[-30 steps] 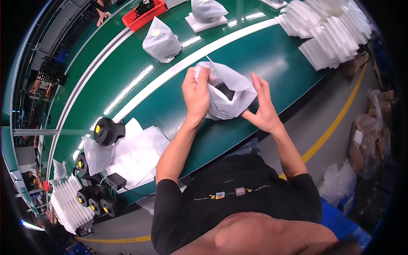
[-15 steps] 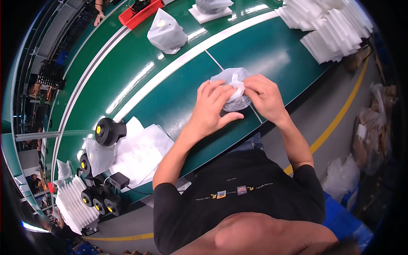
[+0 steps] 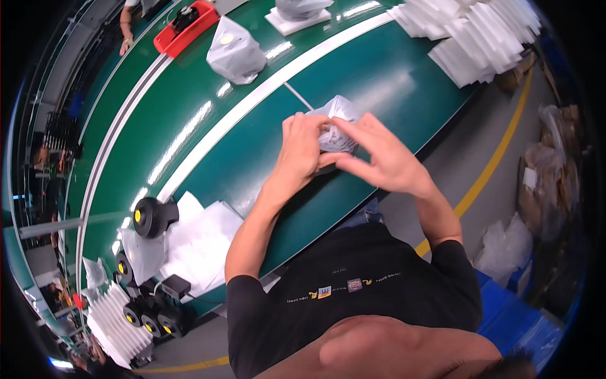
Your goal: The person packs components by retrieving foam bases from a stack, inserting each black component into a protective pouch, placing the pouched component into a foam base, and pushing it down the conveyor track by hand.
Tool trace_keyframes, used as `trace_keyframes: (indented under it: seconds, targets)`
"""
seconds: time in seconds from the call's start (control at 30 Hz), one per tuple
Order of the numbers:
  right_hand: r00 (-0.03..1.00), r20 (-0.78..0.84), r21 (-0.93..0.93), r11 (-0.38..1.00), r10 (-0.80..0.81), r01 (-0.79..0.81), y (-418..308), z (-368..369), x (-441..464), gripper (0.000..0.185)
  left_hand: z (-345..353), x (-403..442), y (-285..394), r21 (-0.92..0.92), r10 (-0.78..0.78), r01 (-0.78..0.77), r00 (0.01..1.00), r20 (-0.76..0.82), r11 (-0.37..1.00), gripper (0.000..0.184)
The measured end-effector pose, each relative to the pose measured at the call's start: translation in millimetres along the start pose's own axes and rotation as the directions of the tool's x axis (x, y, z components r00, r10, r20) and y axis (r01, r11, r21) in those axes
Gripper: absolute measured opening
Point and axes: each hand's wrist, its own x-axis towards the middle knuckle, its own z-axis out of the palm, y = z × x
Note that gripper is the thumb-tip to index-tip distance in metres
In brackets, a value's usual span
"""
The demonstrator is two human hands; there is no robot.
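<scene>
A translucent whitish plastic bag (image 3: pixel 341 112), wrapped around an object I cannot make out, sits on the green worktable in front of me. My left hand (image 3: pixel 300 148) is closed on its left side, with the fingertips partly hidden. My right hand (image 3: pixel 386 156) curves around the right side, forefinger on the crumpled plastic and thumb stretched below towards the left hand. Between the two hands, the lower part of the bag is mostly covered.
On the green conveyor stand another bagged item (image 3: pixel 236 52) and a red tray (image 3: pixel 186 28). White foam sheets (image 3: pixel 470 41) are piled at the far right. To the left lie papers (image 3: pixel 201 237), a black round blower-like unit (image 3: pixel 151 218) and a black adapter (image 3: pixel 176 286). Another person's hand (image 3: pixel 126 45) shows top left.
The bag's gathered top, pinched upright before, is now pressed down. My right hand has turned and spread its thumb and forefinger around the bag; my left hand has closed in. The view shifted slightly.
</scene>
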Motion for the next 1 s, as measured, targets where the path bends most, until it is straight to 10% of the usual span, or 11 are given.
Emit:
trace_keyframes:
  seconds: [0.1,0.23,0.4,0.57,0.73,0.77,1.0]
  targets:
    - [0.994,0.028,-0.269,0.957,-0.109,0.112,0,7,-1,0.063,-1,7,15,-0.088,-0.082,0.086,0.995,0.053,0.992,0.084]
    - [0.988,-0.062,-0.5,0.861,-0.141,0.091,12,21,-20,0.052,-37,44,9,-0.271,-0.14,0.367,0.785,0.603,0.89,0.108]
    - [0.992,-0.12,-0.361,0.933,-0.038,-0.008,21,-9,-47,0.033,-47,136,18,-0.334,-0.2,0.463,0.781,0.591,0.821,0.072]
    - [0.939,-0.341,-0.067,0.996,0.029,-0.056,34,-22,-75,0.035,48,258,32,-0.214,0.068,-0.007,0.958,0.278,0.977,0.039]
    - [0.875,-0.199,0.409,0.849,0.442,-0.336,49,-54,-116,0.03,159,390,77,0.055,0.579,-0.578,0.815,-0.001,0.814,0.037]
    - [0.863,-0.161,0.45,0.813,0.479,-0.368,53,-58,-126,0.03,176,409,93,0.421,0.583,-0.538,0.812,0.024,0.731,0.047]
    - [0.75,-0.038,0.889,0.364,0.66,-0.276,70,-38,-167,0.032,239,459,87,0.307,0.405,-0.474,0.875,0.264,0.825,0.02]
